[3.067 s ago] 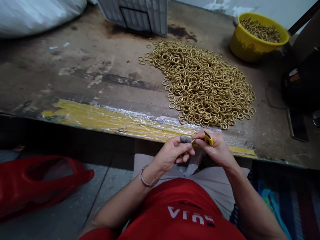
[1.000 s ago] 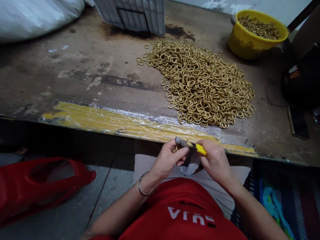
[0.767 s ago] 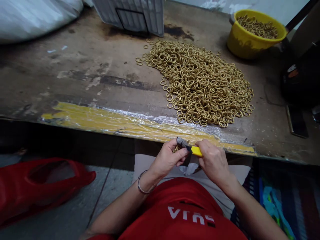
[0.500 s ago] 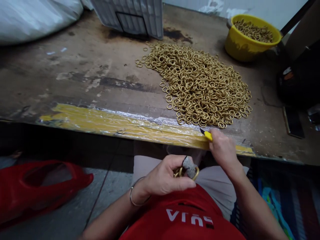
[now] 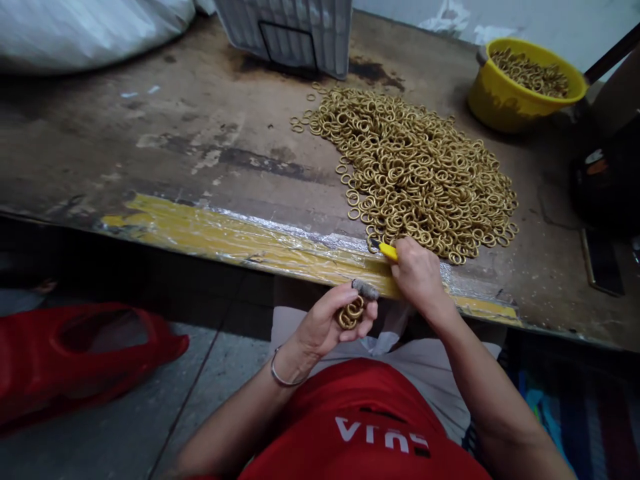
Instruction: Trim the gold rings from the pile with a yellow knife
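My left hand (image 5: 327, 321) is curled in front of the bench edge, holding a small bunch of gold rings (image 5: 351, 312); its thumb wears a grey wrap. My right hand (image 5: 417, 273) rests on the taped bench edge, closed round a yellow-handled knife (image 5: 386, 250) whose tip points at the near side of a big heap of gold rings (image 5: 413, 170) spread over the worn wooden bench (image 5: 165, 143).
A yellow tub (image 5: 520, 87) of rings stands at the far right. A white slatted crate (image 5: 293, 30) and a white sack (image 5: 85, 30) sit at the back. A dark phone (image 5: 603, 260) lies at the right, a red plastic object (image 5: 75, 357) on the floor at left.
The hands have come apart. My right hand went forward with the knife to the heap's near edge, while my left hand dropped back with the rings, then rose again slightly.
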A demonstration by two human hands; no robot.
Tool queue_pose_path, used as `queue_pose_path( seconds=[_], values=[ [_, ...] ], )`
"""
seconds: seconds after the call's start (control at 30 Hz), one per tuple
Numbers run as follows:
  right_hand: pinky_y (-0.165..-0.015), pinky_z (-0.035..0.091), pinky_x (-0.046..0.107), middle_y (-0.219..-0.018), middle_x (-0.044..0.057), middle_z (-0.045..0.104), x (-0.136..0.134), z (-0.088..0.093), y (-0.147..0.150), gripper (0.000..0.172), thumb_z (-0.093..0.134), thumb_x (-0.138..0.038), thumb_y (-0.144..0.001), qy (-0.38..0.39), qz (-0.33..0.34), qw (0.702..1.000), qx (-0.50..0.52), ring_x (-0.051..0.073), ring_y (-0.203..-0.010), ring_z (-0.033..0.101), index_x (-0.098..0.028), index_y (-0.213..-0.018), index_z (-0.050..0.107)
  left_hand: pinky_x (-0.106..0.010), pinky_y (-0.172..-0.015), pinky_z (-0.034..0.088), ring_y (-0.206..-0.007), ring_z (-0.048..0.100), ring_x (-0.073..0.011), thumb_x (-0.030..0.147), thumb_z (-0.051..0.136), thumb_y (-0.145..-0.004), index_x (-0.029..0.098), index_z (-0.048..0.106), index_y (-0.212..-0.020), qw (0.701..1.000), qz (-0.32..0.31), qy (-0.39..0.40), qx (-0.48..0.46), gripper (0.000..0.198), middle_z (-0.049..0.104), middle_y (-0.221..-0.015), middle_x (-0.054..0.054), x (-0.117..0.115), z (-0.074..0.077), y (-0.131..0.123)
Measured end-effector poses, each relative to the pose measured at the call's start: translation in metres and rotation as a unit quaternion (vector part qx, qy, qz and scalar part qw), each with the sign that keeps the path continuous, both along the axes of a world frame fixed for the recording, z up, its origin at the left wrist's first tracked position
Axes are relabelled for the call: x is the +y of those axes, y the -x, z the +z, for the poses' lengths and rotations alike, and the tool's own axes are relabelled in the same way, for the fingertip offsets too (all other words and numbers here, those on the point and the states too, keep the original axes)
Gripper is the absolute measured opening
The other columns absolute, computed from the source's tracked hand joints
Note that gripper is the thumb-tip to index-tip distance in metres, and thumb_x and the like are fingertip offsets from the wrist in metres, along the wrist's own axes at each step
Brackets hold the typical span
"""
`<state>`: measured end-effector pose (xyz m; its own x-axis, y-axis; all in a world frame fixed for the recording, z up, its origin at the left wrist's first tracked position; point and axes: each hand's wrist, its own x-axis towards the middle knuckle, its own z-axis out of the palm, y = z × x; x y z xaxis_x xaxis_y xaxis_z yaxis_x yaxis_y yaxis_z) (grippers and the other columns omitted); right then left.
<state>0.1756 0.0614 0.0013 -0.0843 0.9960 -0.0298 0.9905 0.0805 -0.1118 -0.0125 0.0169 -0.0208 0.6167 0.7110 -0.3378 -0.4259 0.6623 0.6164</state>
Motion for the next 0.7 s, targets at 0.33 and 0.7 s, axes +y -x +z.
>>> queue_pose_path(
  seconds=[0.33, 0.7],
  values=[
    [-0.065, 0.04, 0.024, -0.077, 0.001, 0.061, -0.03, 0.036, -0.036, 0.018, 0.05, -0.027, -0.099, 0.098, 0.197, 0.913, 0.342, 0.013, -0.069, 0.055, -0.019, -0.086, 0.061, -0.014, -0.033, 0.022, -0.04, 0.048, -0.0043, 0.048, 0.08, -0.077, 0.015, 0.061, -0.095, 0.997, -0.001, -0.037, 0.065, 0.042, 0.068, -0.069, 0.0, 0.014, 0.004, -0.012],
    [-0.075, 0.046, 0.03, -0.096, 0.008, 0.069, -0.063, 0.023, -0.026, 0.025, 0.049, -0.006, -0.088, -0.002, 0.132, 0.961, 0.242, 0.02, -0.086, 0.064, -0.016, -0.106, 0.063, -0.015, -0.037, 0.028, -0.045, 0.046, -0.0047, 0.048, 0.08, -0.077, 0.013, 0.065, -0.08, 0.988, -0.003, -0.104, 0.114, 0.038, 0.061, -0.063, 0.001, 0.004, 0.01, -0.021]
  ],
)
